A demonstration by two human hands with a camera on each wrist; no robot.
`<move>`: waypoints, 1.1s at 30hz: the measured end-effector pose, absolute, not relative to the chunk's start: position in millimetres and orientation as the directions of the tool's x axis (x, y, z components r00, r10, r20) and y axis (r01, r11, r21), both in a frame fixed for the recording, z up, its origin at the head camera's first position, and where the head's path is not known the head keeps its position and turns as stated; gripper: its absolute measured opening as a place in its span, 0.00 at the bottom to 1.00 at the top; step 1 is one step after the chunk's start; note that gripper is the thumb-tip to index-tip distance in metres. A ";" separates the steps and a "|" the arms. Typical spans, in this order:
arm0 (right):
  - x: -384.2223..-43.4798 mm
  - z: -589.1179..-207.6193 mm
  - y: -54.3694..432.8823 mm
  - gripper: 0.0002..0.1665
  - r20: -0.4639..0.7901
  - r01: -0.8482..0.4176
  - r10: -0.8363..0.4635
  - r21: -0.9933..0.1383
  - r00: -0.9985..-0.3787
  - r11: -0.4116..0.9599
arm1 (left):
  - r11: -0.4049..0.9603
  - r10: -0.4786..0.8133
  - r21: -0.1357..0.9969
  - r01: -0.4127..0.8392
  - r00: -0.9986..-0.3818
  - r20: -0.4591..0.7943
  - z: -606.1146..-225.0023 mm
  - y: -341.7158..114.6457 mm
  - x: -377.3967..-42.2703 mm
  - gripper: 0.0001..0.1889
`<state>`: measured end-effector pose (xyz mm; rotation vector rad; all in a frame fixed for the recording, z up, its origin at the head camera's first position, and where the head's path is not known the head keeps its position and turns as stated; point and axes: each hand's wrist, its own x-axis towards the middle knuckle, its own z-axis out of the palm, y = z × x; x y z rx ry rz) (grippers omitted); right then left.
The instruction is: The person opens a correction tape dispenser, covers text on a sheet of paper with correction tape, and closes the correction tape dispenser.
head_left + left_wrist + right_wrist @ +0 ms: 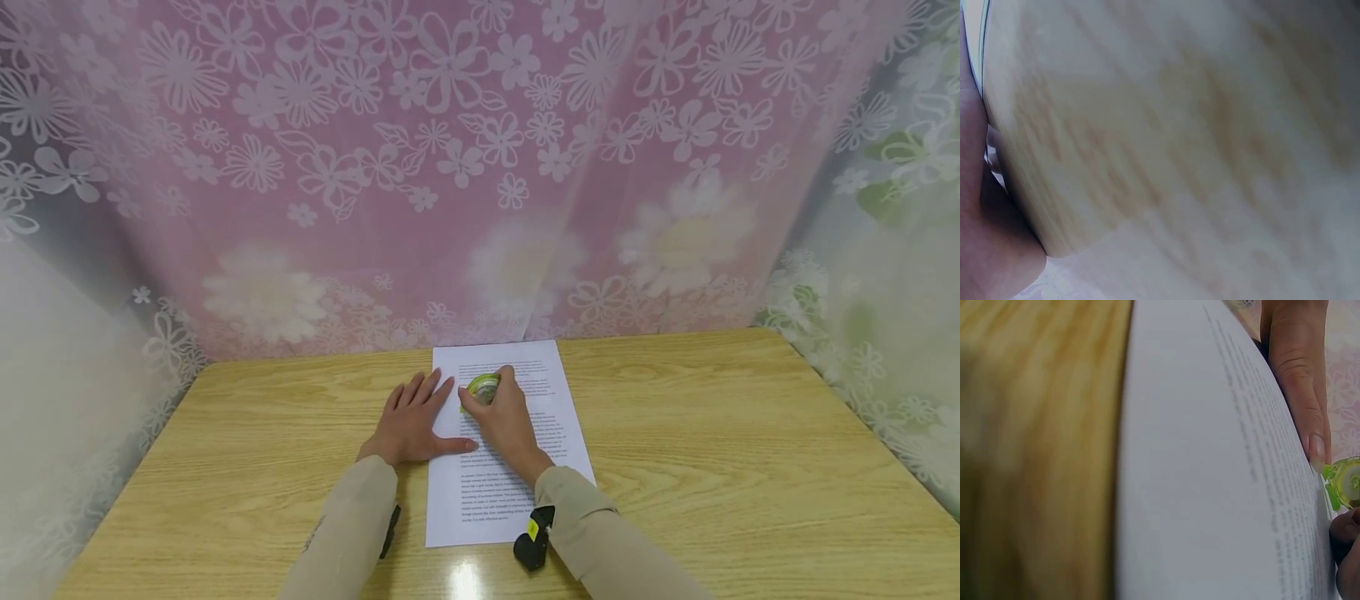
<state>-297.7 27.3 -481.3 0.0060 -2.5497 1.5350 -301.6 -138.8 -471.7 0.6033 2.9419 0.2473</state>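
A printed sheet of paper (pixel 450 508) lies on the wooden table, its far end near the curtain. My left hand (pixel 412 421) rests spread on its left side, fingers pointing away and thumb stretched across the text. Over the upper text, my right hand (pixel 510 421) pinches a small round correction tape (pixel 483 387) with a green rim and a see-through body. From the right wrist, the green correction tape (pixel 1346 482) shows beside the left thumb (pixel 1310 419), with right fingertips (pixel 1349 534) below it. The left wrist view has only part of the left hand (pixel 991 244) at its edge.
The wooden table (pixel 712 442) extends to both sides of the sheet. A pink flowered curtain (pixel 450 167) hangs along its far edge, with pale flowered sheeting at both sides. A black wrist device (pixel 532 542) sits under the right sleeve.
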 end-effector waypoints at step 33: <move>-298.0 -483.3 38.0 0.32 0.166 -0.105 0.086 -0.872 -0.982 0.478 | 0.914 0.385 0.182 0.364 -0.918 -0.096 -472.2 -137.7 -301.7 0.56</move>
